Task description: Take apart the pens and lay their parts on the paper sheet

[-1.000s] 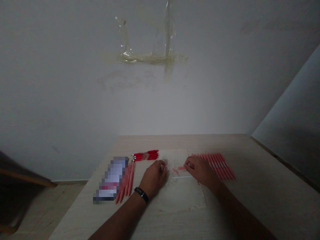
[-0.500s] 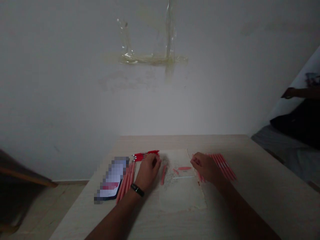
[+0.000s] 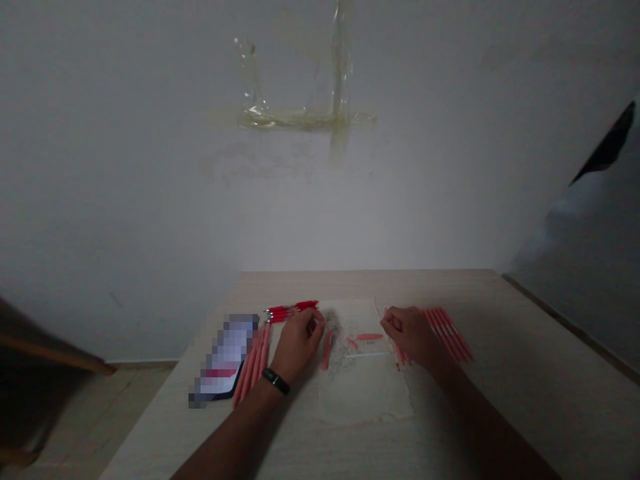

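My left hand (image 3: 299, 345) rests on the wooden table (image 3: 500, 373) with its fingers curled at the right end of a bunch of red pens (image 3: 287, 311); what it grips is hidden. My right hand (image 3: 410, 337) lies closed at the left end of a row of pink pen barrels (image 3: 447, 330), fingers pinched on something I cannot make out. Between the hands, on a pale sheet (image 3: 363, 393), lie a pink barrel (image 3: 327, 349), a small pink cap piece (image 3: 369, 337) and a thin white refill (image 3: 367, 355). A black band sits on my left wrist.
A phone (image 3: 223, 363) lies at the left of the table beside more pink barrels (image 3: 253, 363). The wall behind carries strips of old tape (image 3: 305, 117). A dark shape (image 3: 607, 143) shows at the far right; dark furniture (image 3: 30, 373) stands at the left.
My left hand moved left from the sheet to the red pens, leaving a pink barrel on the sheet. My right hand shifted right to the barrel row. A person passed at the right.
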Demonstrator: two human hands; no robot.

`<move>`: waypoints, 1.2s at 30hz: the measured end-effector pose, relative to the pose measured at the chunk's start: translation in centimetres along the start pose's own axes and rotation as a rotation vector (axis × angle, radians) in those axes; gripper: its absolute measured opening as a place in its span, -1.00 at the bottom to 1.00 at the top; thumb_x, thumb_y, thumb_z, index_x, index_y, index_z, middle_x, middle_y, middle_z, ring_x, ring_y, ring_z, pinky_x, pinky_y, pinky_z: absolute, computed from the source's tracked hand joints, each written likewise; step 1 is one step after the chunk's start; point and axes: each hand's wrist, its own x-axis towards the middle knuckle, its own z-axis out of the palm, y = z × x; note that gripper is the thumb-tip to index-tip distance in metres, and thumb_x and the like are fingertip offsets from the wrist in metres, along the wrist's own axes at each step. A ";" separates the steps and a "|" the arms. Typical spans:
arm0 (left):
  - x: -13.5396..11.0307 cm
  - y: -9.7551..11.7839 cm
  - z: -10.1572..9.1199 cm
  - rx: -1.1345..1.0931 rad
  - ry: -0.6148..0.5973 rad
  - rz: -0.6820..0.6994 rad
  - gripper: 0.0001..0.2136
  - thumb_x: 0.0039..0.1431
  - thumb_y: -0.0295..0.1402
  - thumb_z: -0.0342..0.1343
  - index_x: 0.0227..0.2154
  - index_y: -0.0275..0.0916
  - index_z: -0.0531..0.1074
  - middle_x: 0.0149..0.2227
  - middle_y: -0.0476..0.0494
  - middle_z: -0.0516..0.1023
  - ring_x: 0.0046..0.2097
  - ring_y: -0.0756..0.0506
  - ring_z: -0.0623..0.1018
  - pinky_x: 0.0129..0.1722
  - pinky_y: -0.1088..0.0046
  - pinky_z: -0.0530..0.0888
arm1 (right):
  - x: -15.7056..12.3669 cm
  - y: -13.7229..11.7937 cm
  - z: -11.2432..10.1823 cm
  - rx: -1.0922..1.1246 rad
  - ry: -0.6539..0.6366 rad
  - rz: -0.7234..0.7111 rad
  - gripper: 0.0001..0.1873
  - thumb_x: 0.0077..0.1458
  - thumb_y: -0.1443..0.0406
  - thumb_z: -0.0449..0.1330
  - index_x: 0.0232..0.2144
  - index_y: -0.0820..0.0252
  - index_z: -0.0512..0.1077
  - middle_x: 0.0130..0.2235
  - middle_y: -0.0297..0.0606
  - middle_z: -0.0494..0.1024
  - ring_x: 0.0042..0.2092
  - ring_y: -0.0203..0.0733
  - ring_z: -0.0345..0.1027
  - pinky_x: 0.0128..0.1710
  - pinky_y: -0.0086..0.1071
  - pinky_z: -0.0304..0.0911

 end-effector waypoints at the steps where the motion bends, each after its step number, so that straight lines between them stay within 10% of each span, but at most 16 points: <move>1: -0.1 0.0 0.1 -0.003 -0.002 0.005 -0.86 0.26 -0.35 0.01 -0.31 -0.24 0.44 -0.38 -0.09 0.50 -0.36 -0.09 0.45 -0.35 0.42 0.30 | 0.0 0.0 0.0 -0.007 -0.011 0.006 -0.79 0.15 0.27 0.13 -0.50 0.18 0.45 -0.59 -0.39 0.43 -0.50 -0.29 0.27 -0.39 -0.42 0.04; 36: -1.2 1.0 2.8 0.136 -0.278 0.183 -0.87 0.14 -0.50 0.13 -0.30 -0.18 0.53 -0.22 -0.14 0.43 -0.19 -0.10 0.46 -0.22 0.43 0.38 | -0.7 -4.9 2.9 -0.076 -0.205 -0.124 -0.90 0.24 0.31 0.17 -0.33 0.15 0.47 -0.28 -0.26 0.53 -0.20 -0.15 0.42 -0.22 -0.36 0.16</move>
